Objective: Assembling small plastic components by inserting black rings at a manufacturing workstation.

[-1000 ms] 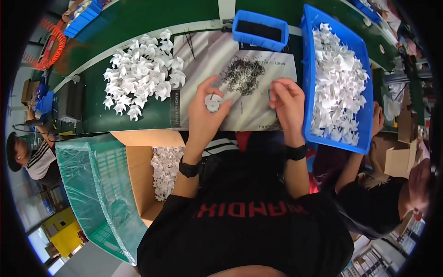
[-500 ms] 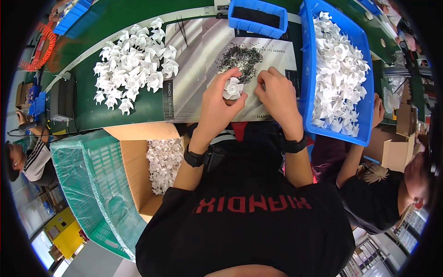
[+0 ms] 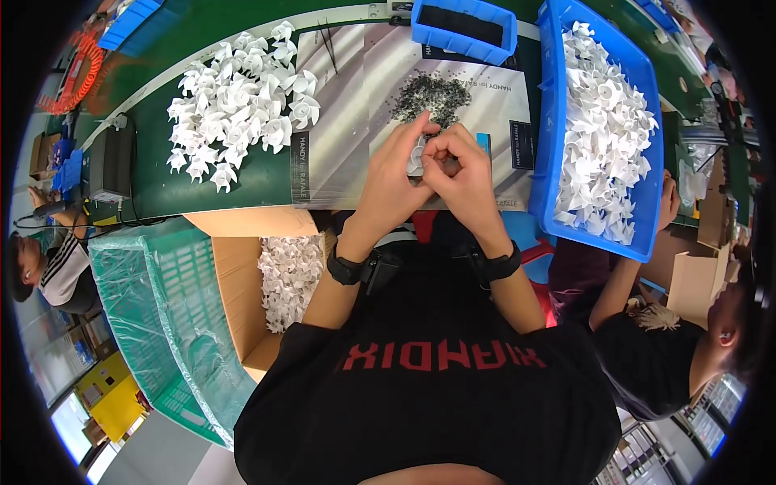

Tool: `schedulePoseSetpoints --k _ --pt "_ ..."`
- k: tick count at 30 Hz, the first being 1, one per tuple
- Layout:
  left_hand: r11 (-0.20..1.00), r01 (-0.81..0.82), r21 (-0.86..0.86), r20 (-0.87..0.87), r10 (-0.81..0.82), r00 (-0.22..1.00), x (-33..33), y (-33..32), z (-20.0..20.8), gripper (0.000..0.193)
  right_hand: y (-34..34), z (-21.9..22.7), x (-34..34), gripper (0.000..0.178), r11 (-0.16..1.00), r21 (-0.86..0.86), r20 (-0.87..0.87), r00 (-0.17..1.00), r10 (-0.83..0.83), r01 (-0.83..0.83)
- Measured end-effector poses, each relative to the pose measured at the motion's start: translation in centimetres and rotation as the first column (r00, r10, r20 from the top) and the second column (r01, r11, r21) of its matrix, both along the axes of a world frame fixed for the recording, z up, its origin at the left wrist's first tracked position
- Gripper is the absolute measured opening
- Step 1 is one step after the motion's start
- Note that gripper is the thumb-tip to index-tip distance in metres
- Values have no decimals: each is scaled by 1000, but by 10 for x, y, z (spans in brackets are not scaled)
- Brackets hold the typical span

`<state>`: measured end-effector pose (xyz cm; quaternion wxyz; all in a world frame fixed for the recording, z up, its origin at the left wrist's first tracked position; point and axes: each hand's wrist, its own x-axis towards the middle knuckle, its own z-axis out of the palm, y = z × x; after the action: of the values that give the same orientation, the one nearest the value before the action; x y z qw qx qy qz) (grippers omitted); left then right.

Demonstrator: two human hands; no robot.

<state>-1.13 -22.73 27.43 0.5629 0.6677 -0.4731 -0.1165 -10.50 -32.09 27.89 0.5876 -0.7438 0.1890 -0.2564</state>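
My left hand (image 3: 391,179) is wrapped round a small white bladed fan wheel (image 3: 416,160), which shows only in part between the fingers. My right hand (image 3: 465,176) meets it from the right, thumb and forefinger pinched together over the wheel. Whatever the pinch holds is too small or hidden to make out. Just beyond both hands, a scatter of tiny black pieces (image 3: 432,97) lies on the grey printed sheet (image 3: 339,162). A heap of similar white fan wheels (image 3: 238,105) sits to the left on the green table.
At right, a long blue bin (image 3: 551,113) holds many white wheels. A small blue tray (image 3: 465,44) of black pieces stands at the back, tweezers (image 3: 329,50) to its left. Below the table edge are a cardboard box (image 3: 234,283) and a lined green crate (image 3: 145,315). A co-worker's hand (image 3: 669,202) touches the bin.
My right hand has moved left from beside the black pieces onto the white fan wheel. My left hand has turned, so the wheel is now mostly covered. The whole view has shifted slightly.
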Motion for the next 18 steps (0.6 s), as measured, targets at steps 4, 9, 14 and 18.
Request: schedulePoseSetpoints --k 4,9,14,18 --pt "1000 3 -6 -21 -3 1000 -1 0 0 69 2 -4 1 9 999 -6 53 997 -53 54" --pt "1000 8 3 76 -8 997 -1 -1 -3 71 2 5 -1 7 989 -140 -30 998 -53 48" --pt "998 3 60 104 -9 995 0 1 -5 72 -5 11 -7 10 949 -311 -71 997 34 -54" --pt "976 68 206 138 -98 986 2 8 3 72 -11 19 -5 7 943 -298 -109 987 122 -149"
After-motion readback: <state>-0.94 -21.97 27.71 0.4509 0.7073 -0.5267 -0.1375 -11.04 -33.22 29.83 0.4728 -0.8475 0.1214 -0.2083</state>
